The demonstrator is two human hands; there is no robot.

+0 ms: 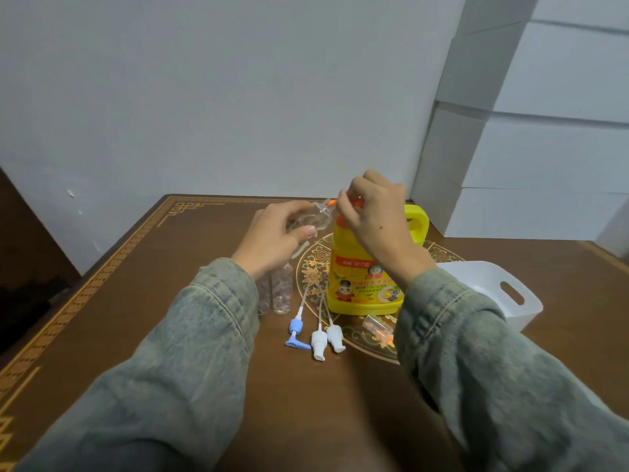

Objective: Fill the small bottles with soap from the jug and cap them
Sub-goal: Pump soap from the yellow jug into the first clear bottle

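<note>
A yellow soap jug point(366, 267) stands upright in the middle of the table, its orange pump top under my right hand point(372, 212), whose curled fingers grip the pump. My left hand point(275, 233) holds a small clear bottle point(315, 218) tilted on its side, its neck at the orange nozzle. Two empty clear bottles point(281, 289) stand beside my left wrist. A blue pump cap point(295, 330) and two white spray caps point(326, 337) lie in front of the jug. Another clear bottle point(377, 328) lies on its side near my right sleeve.
A white plastic basket point(493, 287) with handle slots sits to the right of the jug. The brown table point(170, 267) has a gold border; its back edge meets the wall. Stacked white boxes point(544, 131) rise at the back right.
</note>
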